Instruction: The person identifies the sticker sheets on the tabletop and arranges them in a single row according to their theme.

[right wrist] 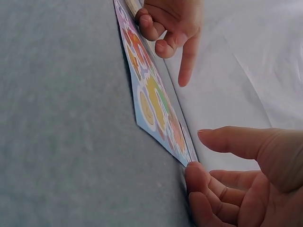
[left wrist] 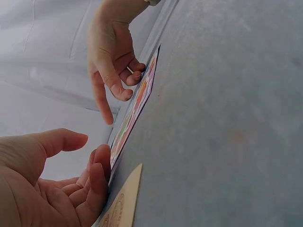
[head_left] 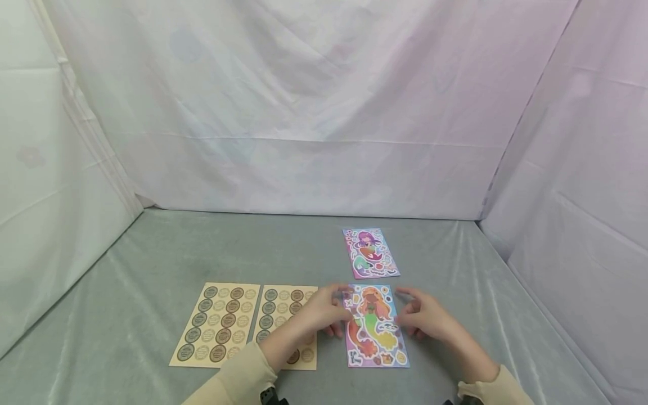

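Note:
A mermaid sticker sheet with an orange-haired figure lies flat on the table between the two hands. My left hand is at its left edge, fingers loosely bent and thumb reaching toward the sheet. At the opposite edge is my right hand, fingers half bent. In the left wrist view the thumb of the left hand stands apart from its fingers, which are right at the sheet's edge. The right wrist view has the right hand's fingertips at a corner of the sheet, thumb raised away.
Just behind lies a second mermaid sticker sheet with a purple-haired figure. To the left are two cream sheets of round stickers, one fully in view, the other partly behind the left forearm. Pale curtains surround the grey cloth-covered table.

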